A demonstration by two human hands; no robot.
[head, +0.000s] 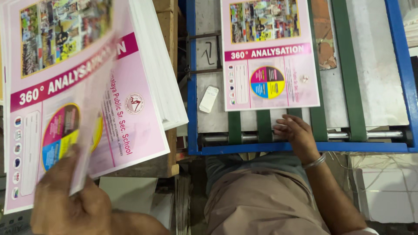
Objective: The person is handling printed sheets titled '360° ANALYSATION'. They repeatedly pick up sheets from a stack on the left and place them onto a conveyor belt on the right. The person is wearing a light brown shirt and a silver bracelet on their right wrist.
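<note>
Pinching a blurred pink sheet [93,113] between thumb and fingers, my left hand [72,204] lifts it off the stack of pink printed sheets [130,130]; the motion smears its print, and the frame cuts off my wrist. My right hand [298,132] lies flat and empty, fingers loosely spread, on the green belts [263,126] just below another pink sheet [270,56] lying on the blue-framed machine bed [191,87]. That sheet's top runs out of view. A small white block [209,99] rests beside it.

Glossy pink paper sheets [78,100], seemingly smooth green belts [264,124], shiny metal roller [383,135].
</note>
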